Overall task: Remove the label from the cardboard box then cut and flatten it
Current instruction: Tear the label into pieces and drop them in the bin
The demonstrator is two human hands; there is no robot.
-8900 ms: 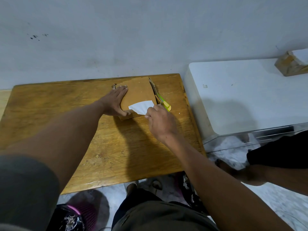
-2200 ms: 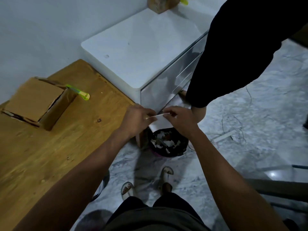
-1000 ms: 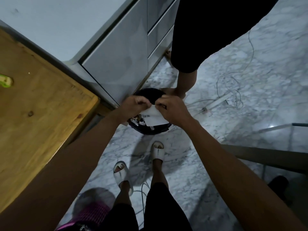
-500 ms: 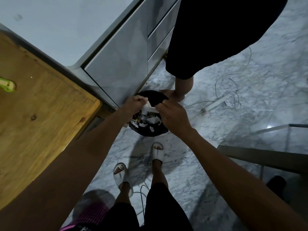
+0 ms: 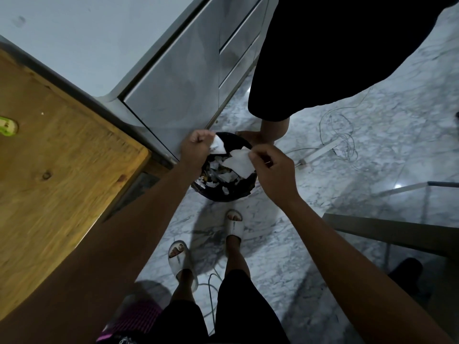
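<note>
Label torn in two: left grip point(image 5: 196, 147) pinching small piece point(image 5: 218, 148), right grip point(image 5: 272, 170) pinching large piece point(image 5: 238, 163), above scrap-filled black bin point(image 5: 223, 192)

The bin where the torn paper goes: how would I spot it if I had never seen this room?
Find the white drawer cabinet beside the wooden table. On the marble floor at its front corner stands a small round black bin, under both hands. Nothing else on the floor is black, round and full of white paper scraps.
</note>
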